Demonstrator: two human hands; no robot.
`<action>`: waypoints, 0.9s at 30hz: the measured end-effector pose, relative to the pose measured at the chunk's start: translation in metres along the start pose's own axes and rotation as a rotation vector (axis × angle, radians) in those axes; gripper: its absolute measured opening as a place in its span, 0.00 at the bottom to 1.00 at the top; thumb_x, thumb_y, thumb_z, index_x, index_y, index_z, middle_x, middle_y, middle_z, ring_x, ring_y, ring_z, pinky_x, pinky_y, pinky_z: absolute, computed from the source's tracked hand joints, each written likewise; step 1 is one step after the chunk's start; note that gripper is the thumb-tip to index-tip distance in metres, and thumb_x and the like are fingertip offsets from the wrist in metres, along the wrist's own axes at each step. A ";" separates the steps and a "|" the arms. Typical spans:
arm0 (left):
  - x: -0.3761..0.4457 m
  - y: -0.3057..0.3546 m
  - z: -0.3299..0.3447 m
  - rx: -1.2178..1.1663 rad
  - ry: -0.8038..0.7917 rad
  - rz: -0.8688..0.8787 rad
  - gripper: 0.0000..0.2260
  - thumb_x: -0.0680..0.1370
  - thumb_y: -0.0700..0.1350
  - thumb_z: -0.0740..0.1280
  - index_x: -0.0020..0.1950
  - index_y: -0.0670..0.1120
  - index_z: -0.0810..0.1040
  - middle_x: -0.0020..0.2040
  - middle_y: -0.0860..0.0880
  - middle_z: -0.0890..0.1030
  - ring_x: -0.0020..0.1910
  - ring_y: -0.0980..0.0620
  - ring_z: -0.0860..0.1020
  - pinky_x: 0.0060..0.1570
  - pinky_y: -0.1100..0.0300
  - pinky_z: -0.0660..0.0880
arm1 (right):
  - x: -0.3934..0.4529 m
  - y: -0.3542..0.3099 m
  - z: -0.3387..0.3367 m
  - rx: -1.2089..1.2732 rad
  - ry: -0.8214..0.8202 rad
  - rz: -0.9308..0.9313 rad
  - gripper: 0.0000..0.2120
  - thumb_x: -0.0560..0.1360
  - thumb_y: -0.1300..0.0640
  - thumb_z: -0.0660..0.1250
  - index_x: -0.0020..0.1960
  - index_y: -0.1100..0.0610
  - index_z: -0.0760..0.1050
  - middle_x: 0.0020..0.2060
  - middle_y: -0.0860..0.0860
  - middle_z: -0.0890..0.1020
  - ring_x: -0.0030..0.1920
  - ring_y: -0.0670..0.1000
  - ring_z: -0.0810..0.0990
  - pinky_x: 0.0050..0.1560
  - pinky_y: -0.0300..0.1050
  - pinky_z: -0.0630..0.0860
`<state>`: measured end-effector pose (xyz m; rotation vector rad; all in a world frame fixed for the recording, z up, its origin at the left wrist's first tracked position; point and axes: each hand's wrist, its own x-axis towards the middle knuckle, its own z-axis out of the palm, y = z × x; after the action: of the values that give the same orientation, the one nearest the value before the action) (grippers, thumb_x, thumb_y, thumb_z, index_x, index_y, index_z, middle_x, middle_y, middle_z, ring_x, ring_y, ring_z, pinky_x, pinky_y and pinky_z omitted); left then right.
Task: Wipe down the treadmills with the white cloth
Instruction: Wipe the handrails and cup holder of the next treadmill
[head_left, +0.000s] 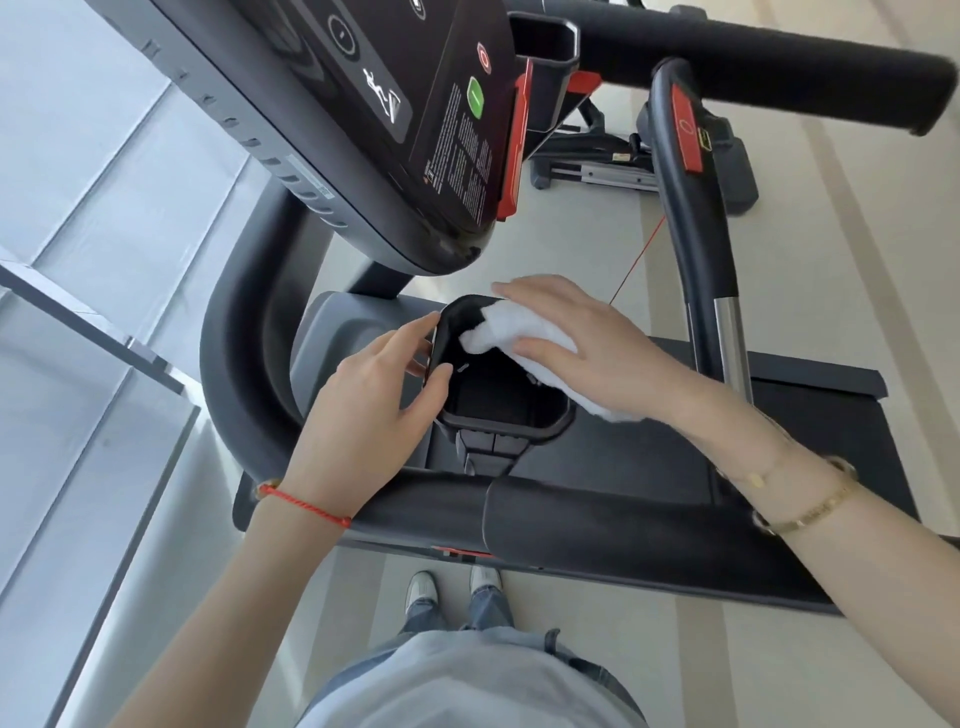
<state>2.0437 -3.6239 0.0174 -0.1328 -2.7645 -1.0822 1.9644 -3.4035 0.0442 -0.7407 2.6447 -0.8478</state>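
Observation:
A black treadmill fills the view, its console (395, 104) tilted at the top and its padded near handrail (597, 514) crossing below my hands. Between them sits a black open cup-holder tray (498, 400). My left hand (363, 415) grips the tray's left rim, thumb inside and fingers outside. My right hand (587, 343) lies flat with straight fingers on the white cloth (514, 327), pressing it over the tray's right rim. Part of the cloth sticks out under my wrist.
The far padded handrail (753, 62) runs along the top right. A curved side rail (696, 234) with a red stop button stands at the right. The belt deck (810, 415) lies below. Glass panels are at the left. Another machine's base (597, 166) stands beyond.

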 end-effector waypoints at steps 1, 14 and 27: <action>0.000 0.000 0.000 -0.001 0.000 -0.003 0.20 0.80 0.51 0.65 0.72 0.53 0.71 0.54 0.55 0.80 0.51 0.56 0.79 0.53 0.50 0.79 | -0.013 0.003 0.000 0.067 0.014 0.034 0.24 0.82 0.50 0.59 0.77 0.44 0.59 0.73 0.42 0.64 0.70 0.42 0.65 0.67 0.41 0.62; 0.000 0.004 0.000 0.024 0.017 -0.006 0.20 0.79 0.49 0.66 0.72 0.49 0.73 0.53 0.52 0.82 0.51 0.53 0.80 0.56 0.53 0.78 | 0.035 -0.017 0.005 -0.285 -0.058 -0.128 0.27 0.80 0.45 0.61 0.77 0.47 0.60 0.72 0.45 0.67 0.70 0.50 0.68 0.60 0.43 0.64; -0.012 0.015 -0.008 0.127 0.092 0.079 0.16 0.80 0.45 0.66 0.68 0.45 0.77 0.64 0.51 0.78 0.63 0.51 0.75 0.65 0.71 0.64 | -0.052 -0.005 -0.006 0.139 0.119 0.107 0.22 0.81 0.46 0.60 0.73 0.49 0.64 0.69 0.42 0.71 0.62 0.39 0.68 0.56 0.24 0.61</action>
<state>2.0588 -3.6184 0.0310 -0.1702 -2.7111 -0.8690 2.0072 -3.3763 0.0573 -0.5250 2.6663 -1.0632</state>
